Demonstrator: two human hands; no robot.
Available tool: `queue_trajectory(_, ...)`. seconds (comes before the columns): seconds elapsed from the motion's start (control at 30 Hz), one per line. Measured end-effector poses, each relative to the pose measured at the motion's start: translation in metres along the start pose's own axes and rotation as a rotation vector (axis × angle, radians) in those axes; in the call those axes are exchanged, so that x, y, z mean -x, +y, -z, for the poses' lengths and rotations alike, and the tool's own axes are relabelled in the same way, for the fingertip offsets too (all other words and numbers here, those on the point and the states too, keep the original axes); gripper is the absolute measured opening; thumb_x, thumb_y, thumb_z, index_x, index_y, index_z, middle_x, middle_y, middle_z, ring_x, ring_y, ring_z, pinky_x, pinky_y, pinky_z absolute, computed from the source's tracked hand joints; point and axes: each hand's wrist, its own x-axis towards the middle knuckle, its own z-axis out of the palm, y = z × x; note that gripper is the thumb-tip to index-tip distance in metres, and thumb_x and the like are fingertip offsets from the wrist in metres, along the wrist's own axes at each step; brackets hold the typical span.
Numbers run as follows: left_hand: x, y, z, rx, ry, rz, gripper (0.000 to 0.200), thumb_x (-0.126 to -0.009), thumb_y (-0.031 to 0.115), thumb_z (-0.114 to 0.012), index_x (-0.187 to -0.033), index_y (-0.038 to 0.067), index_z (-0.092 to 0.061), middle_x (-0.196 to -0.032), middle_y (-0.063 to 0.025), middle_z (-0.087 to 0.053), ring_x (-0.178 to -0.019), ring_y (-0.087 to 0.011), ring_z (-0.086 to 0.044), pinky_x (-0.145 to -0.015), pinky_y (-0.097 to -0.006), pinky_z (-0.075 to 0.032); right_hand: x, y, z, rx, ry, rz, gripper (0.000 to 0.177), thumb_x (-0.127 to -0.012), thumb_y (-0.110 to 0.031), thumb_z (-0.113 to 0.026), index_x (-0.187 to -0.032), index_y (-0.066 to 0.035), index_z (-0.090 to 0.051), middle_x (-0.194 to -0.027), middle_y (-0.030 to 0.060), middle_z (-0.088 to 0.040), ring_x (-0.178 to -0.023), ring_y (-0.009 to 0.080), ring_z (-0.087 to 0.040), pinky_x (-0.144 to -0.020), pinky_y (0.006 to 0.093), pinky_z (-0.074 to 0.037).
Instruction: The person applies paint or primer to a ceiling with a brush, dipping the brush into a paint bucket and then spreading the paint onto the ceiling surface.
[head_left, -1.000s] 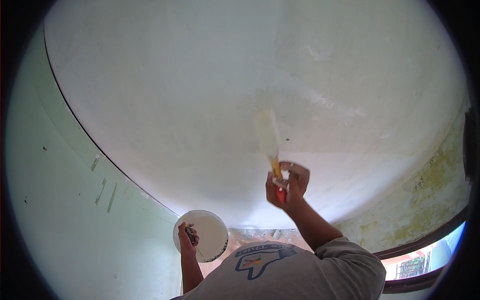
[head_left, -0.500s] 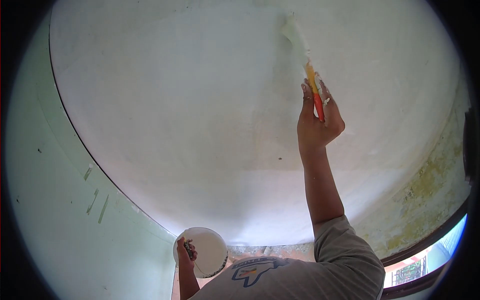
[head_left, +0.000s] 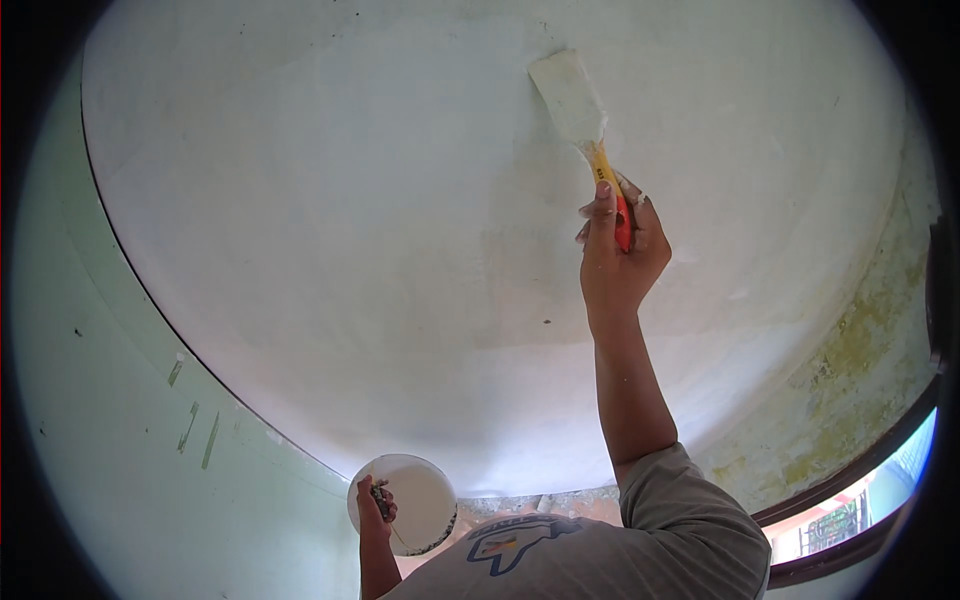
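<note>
My right hand [head_left: 628, 258] is raised and closed round the red and yellow handle of a putty knife [head_left: 572, 98]. Its broad blade, coated with whitish paste, points up and left against the pale wall [head_left: 400, 230]. Smears of paste stick to my fingers. Low on the left, my left hand [head_left: 374, 502] grips the handle of a round white bucket [head_left: 425, 500]. Pale material shows inside it, and dark specks mark its rim.
A light green wall [head_left: 130, 440] with scraped marks meets the pale wall along a dark curved line at left. Stained, yellowish plaster [head_left: 850, 360] runs down the right side. At lower right, a dark-framed window [head_left: 840, 525] shows a grille outside.
My right hand has moved slightly down and left with the putty knife. The blade has turned from nearly edge-on to showing its broad face. My left hand keeps hold of the bucket.
</note>
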Motion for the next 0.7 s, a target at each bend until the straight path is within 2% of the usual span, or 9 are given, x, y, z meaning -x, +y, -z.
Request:
queue_trajectory(0.07,-0.001,-0.002,0.000,-0.009,0.000,-0.002,0.047,-0.096,0.052,-0.053,-0.098,0.006,-0.061,-0.054,-0.0005,-0.047,-0.035,-0.0127,-0.043,-0.031,-0.0255,-0.028,0.000,-0.005,0.005,0.088,0.015,0.012,0.021,-0.101,-0.013,-0.062,-0.104,0.007,-0.067,-0.065,0.0041,-0.060,-0.053,0.0051,-0.050,-0.050,0.0221,-0.042)
queue_trajectory(0.13,-0.004,-0.004,0.000,0.029,0.012,-0.015,0.047,-0.096,0.053,-0.052,-0.098,0.007,-0.061,-0.054,-0.0006,-0.047,-0.035,-0.0130,-0.043,-0.031,-0.0255,-0.027,0.000,-0.011,0.011,0.326,-0.107,-0.013,0.020,-0.100,-0.009,-0.063,-0.108,0.009,-0.066,-0.074,0.0100,-0.069,-0.059,0.0130,-0.066,-0.054,0.0254,-0.053)
queue_trajectory(0.17,-0.005,-0.004,0.002,0.025,0.012,-0.015,0.047,-0.096,0.053,-0.052,-0.098,0.007,-0.061,-0.054,-0.0006,-0.047,-0.035,-0.0130,-0.043,-0.031,-0.0255,-0.027,0.000,-0.013,0.012,0.328,-0.105,-0.016,0.020,-0.100,-0.009,-0.063,-0.108,0.009,-0.066,-0.074,0.0100,-0.069,-0.059,0.0130,-0.066,-0.054,0.0254,-0.053)
queue_trajectory(0.23,-0.001,-0.004,0.000,0.028,-0.007,0.001,0.047,-0.096,0.053,-0.053,-0.098,0.007,-0.061,-0.054,-0.0007,-0.047,-0.035,-0.0132,-0.044,-0.031,-0.0252,-0.027,-0.001,-0.016,0.012,0.437,-0.221,-0.048,0.015,-0.097,-0.003,-0.060,-0.106,0.010,-0.063,-0.061,0.0068,-0.054,-0.051,0.0112,-0.048,-0.050,0.0286,-0.041)
queue_trajectory(0.27,-0.003,-0.005,0.002,0.029,-0.009,0.005,0.047,-0.096,0.053,-0.053,-0.098,0.007,-0.061,-0.054,-0.0007,-0.047,-0.035,-0.0132,-0.044,-0.031,-0.0252,-0.027,0.000,-0.014,0.010,0.441,-0.223,-0.047,0.015,-0.097,-0.003,-0.060,-0.106,0.010,-0.063,-0.061,0.0068,-0.054,-0.051,0.0112,-0.048,-0.050,0.0286,-0.041)
queue_trajectory(0.37,-0.008,-0.011,0.009,0.037,0.001,0.000,0.048,-0.096,0.054,-0.052,-0.099,0.007,-0.060,-0.054,-0.0007,-0.048,-0.035,-0.0136,-0.044,-0.031,-0.0252,-0.027,0.002,-0.012,0.003,0.362,-0.300,-0.006,0.021,-0.097,0.003,-0.054,-0.117,0.010,-0.056,-0.074,0.0123,-0.060,-0.055,0.0152,-0.051,-0.052,0.0304,-0.043)
queue_trajectory(0.43,-0.008,-0.013,0.011,0.052,0.004,0.014,0.048,-0.096,0.054,-0.052,-0.099,0.007,-0.060,-0.054,-0.0008,-0.048,-0.035,-0.0138,-0.044,-0.031,-0.0253,-0.027,0.000,-0.022,-0.001,0.409,-0.284,0.154,0.029,-0.097,0.007,-0.050,-0.126,0.009,-0.047,-0.091,0.0185,-0.061,-0.064,0.0185,-0.055,-0.056,0.0315,-0.045)
queue_trajectory(0.63,-0.014,-0.017,0.014,0.082,-0.030,0.023,0.048,-0.096,0.055,-0.052,-0.098,0.007,-0.060,-0.054,-0.0008,-0.048,-0.035,-0.0138,-0.044,-0.031,-0.0252,-0.027,-0.005,-0.019,-0.024,0.498,-0.211,0.393,0.038,-0.094,0.011,-0.049,-0.131,0.009,-0.044,-0.105,0.0237,-0.057,-0.074,0.0282,-0.062,-0.062,0.0379,-0.050)
queue_trajectory(0.7,-0.015,-0.017,0.014,0.082,-0.029,0.021,0.049,-0.096,0.055,-0.052,-0.098,0.007,-0.060,-0.054,-0.0008,-0.048,-0.035,-0.0138,-0.044,-0.031,-0.0253,-0.027,-0.015,-0.022,-0.033,0.514,-0.211,0.382,0.041,-0.092,0.013,-0.049,-0.133,0.009,-0.043,-0.104,0.0241,-0.056,-0.074,0.0304,-0.063,-0.062,0.0390,-0.051)
